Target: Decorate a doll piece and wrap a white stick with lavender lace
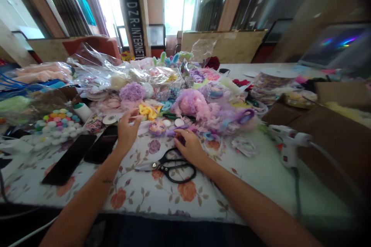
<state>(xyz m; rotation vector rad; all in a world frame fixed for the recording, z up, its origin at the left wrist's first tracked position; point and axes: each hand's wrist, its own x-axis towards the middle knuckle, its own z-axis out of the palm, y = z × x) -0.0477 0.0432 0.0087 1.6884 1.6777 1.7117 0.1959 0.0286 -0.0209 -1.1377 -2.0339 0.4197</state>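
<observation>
The left hand (126,133) is held half-curled beside yellow fabric (149,111); the right hand (189,144) is poised at purple trim (171,132); whether anything is pinched cannot be told; scissors (164,168) are laid alongside, seemingly for quick reach.

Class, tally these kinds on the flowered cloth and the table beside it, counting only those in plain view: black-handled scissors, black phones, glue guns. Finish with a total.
Black-handled scissors: 1
Black phones: 2
Glue guns: 1
Total: 4
</observation>
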